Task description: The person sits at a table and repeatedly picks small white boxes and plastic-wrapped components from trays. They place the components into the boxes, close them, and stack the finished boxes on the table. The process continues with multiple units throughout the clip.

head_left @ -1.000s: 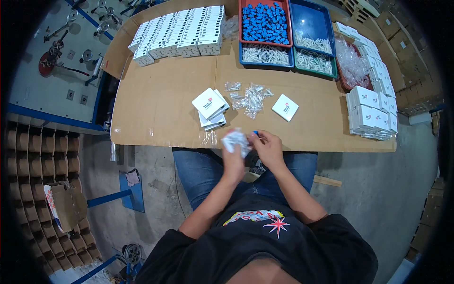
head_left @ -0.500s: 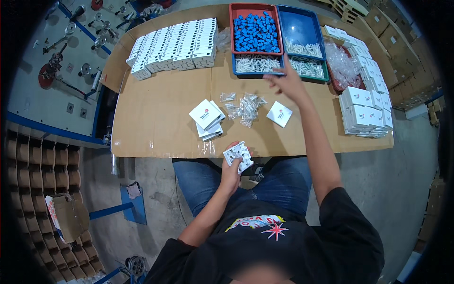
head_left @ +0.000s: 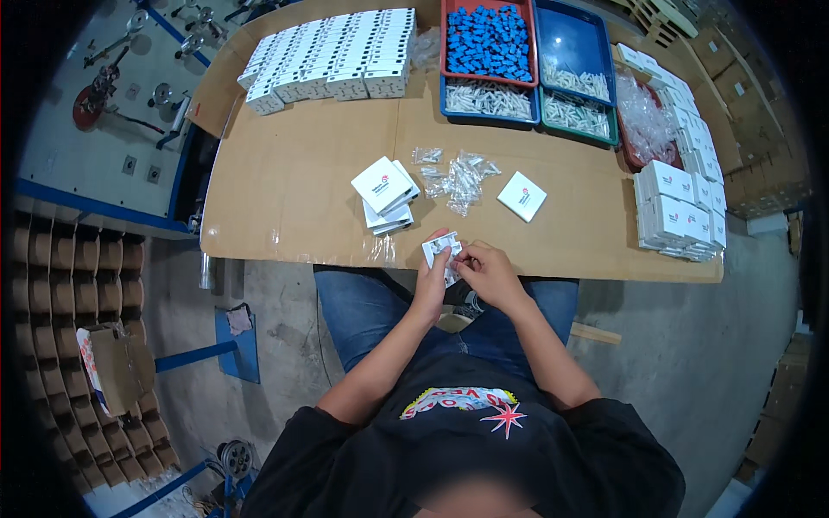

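My left hand (head_left: pixel 430 283) grips a square white plastic switch-like piece (head_left: pixel 439 247) above my lap, by the table's near edge, with the molded underside facing up. The fingertips of my right hand (head_left: pixel 492 274) are pinched together at the piece's right side; whatever is between them is too small to make out. Just beyond lie small clear bags of parts (head_left: pixel 466 180). To their left is a stack of white square plates (head_left: pixel 382 186), and to their right a single white square plate (head_left: pixel 522 197).
Rows of white pieces (head_left: pixel 332 59) fill the table's far left. A red tray of blue parts (head_left: pixel 446 43), a blue tray of white plugs (head_left: pixel 490 123) and more trays stand at the back. Stacked white boxes (head_left: pixel 678 216) and a bin of clear bags (head_left: pixel 643 125) are on the right.
My right hand has come back from the trays at the far side to the white piece in my left hand, its fingers now pinched. The view has shifted slightly.
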`<state>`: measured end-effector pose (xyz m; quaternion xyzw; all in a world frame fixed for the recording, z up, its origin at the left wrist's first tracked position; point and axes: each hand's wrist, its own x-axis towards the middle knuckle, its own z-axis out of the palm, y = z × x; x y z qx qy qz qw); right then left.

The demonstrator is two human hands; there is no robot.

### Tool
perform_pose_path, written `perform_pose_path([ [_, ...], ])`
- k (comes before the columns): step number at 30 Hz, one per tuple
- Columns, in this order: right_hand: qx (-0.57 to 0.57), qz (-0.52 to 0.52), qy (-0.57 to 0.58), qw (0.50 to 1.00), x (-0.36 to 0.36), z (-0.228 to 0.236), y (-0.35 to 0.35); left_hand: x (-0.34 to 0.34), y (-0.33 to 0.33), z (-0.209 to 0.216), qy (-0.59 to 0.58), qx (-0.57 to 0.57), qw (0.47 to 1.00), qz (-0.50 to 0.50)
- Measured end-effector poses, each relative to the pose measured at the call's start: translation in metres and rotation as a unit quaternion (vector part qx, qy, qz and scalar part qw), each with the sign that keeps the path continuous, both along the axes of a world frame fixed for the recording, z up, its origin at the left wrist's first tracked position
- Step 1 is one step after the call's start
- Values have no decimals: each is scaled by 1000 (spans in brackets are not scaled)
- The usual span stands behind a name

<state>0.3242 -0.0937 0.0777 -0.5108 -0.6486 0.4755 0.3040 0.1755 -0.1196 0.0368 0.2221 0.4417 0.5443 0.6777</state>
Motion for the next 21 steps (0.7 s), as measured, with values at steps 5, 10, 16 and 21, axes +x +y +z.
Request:
perform_pose_path([
  [5, 100, -42, -60, 992, 7, 5, 8, 11, 16, -33, 60, 1, 998, -22],
  [10, 59, -131, -58, 988, 33, -19, 48, 18, 24, -8, 81, -109, 990, 30],
  [16, 129, -158, -86, 975, 28, 17, 98, 19, 46, -33, 312, 25, 948, 54],
  [21, 186, -15, -97, 978, -51, 45, 117, 26, 59, -28, 364, 135, 915, 112],
])
